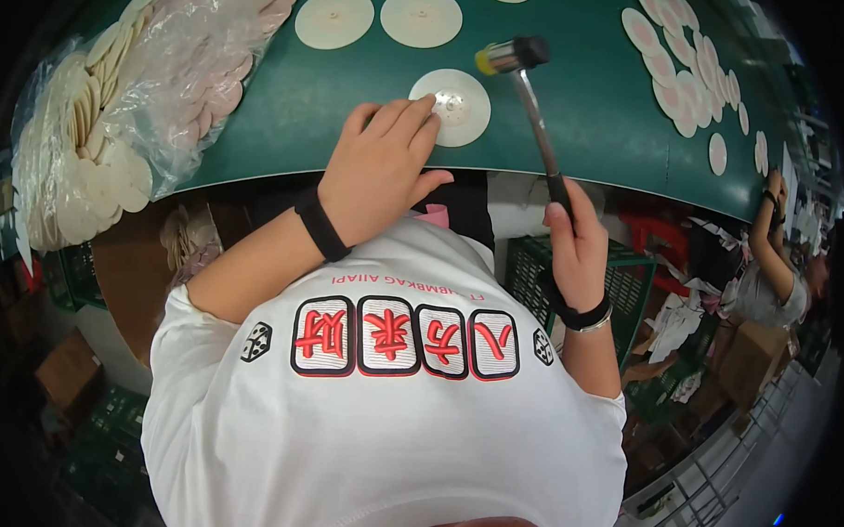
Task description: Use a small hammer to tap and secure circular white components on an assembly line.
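My left hand (384, 160) rests at the table's near edge. Its fingers are stretched out and its thumb is apart, with the fingertips touching the left side of a flat, round, cream-coloured disc (471, 105). Small shiny bits show around the disc's middle; they are too small to name. In my right hand (578, 255) is the grip of a hammer (539, 128) with a metal shaft. Its head, with one yellow face and one black face, is raised above and to the right of the disc, not touching it.
Two similar discs (334, 19) (421, 16) lie farther back on the green table (578, 46). Clear plastic bags (169, 60) of stacked discs cover the left. Loose discs (684, 73) spread across the right, near another person's arm (767, 243). Green crates (626, 280) stand below.
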### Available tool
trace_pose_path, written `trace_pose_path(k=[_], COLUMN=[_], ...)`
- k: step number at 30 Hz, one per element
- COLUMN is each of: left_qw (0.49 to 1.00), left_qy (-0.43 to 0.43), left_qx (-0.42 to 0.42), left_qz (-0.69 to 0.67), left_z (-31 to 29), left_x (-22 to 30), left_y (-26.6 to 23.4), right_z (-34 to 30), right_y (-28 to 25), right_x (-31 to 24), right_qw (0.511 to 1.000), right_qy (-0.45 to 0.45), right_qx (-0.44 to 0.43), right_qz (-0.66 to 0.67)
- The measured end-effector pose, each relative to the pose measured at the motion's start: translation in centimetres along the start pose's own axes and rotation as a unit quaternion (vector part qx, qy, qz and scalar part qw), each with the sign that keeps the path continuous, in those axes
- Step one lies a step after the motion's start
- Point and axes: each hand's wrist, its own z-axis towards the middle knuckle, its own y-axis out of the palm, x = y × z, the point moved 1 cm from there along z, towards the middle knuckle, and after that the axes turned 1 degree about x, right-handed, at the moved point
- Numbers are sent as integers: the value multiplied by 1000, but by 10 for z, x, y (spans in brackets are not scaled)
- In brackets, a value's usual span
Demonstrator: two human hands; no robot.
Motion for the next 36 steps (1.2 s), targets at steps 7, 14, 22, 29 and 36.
trace_pose_path(k=[7, 14, 22, 29, 36], left_qw=[1000, 998, 998, 998, 997], left_qy=[10, 17, 21, 11, 37], left_qx=[-4, -6, -5, 11, -11], left_qz=[29, 61, 60, 57, 71], left_z=[1, -1, -1, -1, 1], left_x=[-1, 0, 0, 11, 17], left_y=[0, 0, 4, 9, 8], right_z=[-12, -10, -6, 1, -18], right_y=[12, 20, 25, 22, 16], right_x=[0, -5, -4, -15, -2], right_qw=[964, 961, 955, 966, 974], right_qy=[-155, -122, -132, -93, -127], right_qx=[43, 24, 17, -13, 95], right_qz=[-210, -246, -266, -241, -162])
